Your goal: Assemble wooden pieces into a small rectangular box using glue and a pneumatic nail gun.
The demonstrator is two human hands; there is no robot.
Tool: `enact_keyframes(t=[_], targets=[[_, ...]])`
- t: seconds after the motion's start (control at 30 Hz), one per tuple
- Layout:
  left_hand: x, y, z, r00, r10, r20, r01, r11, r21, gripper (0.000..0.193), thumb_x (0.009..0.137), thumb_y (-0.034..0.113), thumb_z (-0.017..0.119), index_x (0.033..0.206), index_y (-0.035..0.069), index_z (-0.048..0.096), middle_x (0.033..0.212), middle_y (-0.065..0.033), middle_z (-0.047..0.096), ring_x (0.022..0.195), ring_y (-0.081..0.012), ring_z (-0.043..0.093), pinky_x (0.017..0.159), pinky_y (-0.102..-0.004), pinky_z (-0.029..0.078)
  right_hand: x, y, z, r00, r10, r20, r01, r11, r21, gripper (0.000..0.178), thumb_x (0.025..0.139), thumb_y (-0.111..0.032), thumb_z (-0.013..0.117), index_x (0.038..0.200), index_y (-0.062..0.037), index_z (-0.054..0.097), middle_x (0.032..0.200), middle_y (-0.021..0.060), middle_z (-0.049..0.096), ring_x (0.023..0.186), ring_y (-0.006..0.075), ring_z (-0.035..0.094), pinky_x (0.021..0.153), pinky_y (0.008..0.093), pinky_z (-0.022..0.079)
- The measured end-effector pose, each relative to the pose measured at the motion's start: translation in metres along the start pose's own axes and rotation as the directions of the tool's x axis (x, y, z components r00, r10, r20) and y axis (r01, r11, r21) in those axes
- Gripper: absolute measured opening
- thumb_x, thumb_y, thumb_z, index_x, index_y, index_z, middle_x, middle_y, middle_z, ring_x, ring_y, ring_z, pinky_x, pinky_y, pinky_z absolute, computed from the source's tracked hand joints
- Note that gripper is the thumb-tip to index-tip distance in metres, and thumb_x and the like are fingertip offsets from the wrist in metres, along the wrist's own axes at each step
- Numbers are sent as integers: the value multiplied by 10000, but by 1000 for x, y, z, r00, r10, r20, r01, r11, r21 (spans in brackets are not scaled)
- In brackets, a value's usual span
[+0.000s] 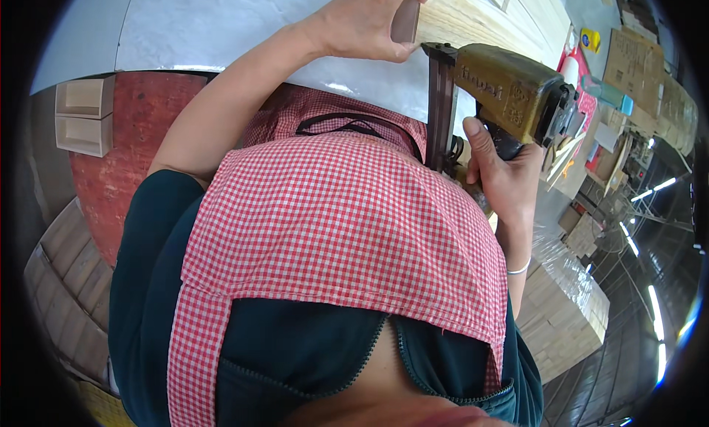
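At the top of the view, my left hand (362, 21) is curved round the edge of a small wooden piece (405, 19), with thumb and fingers on either side of it. Pale wooden boards (480, 17) lie just to the right of that hand. My right hand (506, 172) grips the handle of a nail gun (502, 87) with a worn olive-brown body. The gun's nose is close to my left fingertips and the wood, and its dark magazine (439, 109) extends down toward my apron. I cannot tell whether the nose touches the wood.
The worktable (214, 35) has a pale, shiny top. Small open wooden boxes (83, 117) stand at the left by a red panel (140, 154). Stacked wood under clear wrap (565, 309) is at the right, with cardboard (631, 61) farther off.
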State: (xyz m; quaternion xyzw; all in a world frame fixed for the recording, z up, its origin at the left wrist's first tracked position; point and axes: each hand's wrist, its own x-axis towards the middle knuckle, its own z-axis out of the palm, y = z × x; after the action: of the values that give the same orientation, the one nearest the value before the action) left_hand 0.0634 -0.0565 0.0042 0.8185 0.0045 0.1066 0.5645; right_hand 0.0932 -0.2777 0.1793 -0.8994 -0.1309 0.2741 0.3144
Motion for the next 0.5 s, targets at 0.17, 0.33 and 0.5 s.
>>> enact_keyframes(t=[0.17,0.33,0.5], targets=[[-9,-1,-1,995,87,-50,-85,996,41,633,682,220,780,1162,26,417,1382,-274,385,1217,-436,478,1009,-470,453,-3,-8,7,996,-68,-58,73,994,81,259,885,-125,804,1034,33,663,632,34,619,428,103,505,400,217,372],[-21,-6,0,993,87,-77,-87,996,-1,650,694,217,789,1185,27,407,1395,-275,370,1227,-443,465,1035,-481,439,10,-23,10,999,-54,5,54,998,-22,266,884,-135,808,1030,36,667,628,32,619,417,99,496,396,217,370],[-30,-5,0,997,57,-46,-60,996,-61,664,702,226,802,1198,32,405,1397,-276,362,1250,-457,443,1046,-493,429,12,-29,11,998,-18,59,25,993,-120,274,881,-148,814,1032,33,674,622,26,616,413,95,494,389,219,364]])
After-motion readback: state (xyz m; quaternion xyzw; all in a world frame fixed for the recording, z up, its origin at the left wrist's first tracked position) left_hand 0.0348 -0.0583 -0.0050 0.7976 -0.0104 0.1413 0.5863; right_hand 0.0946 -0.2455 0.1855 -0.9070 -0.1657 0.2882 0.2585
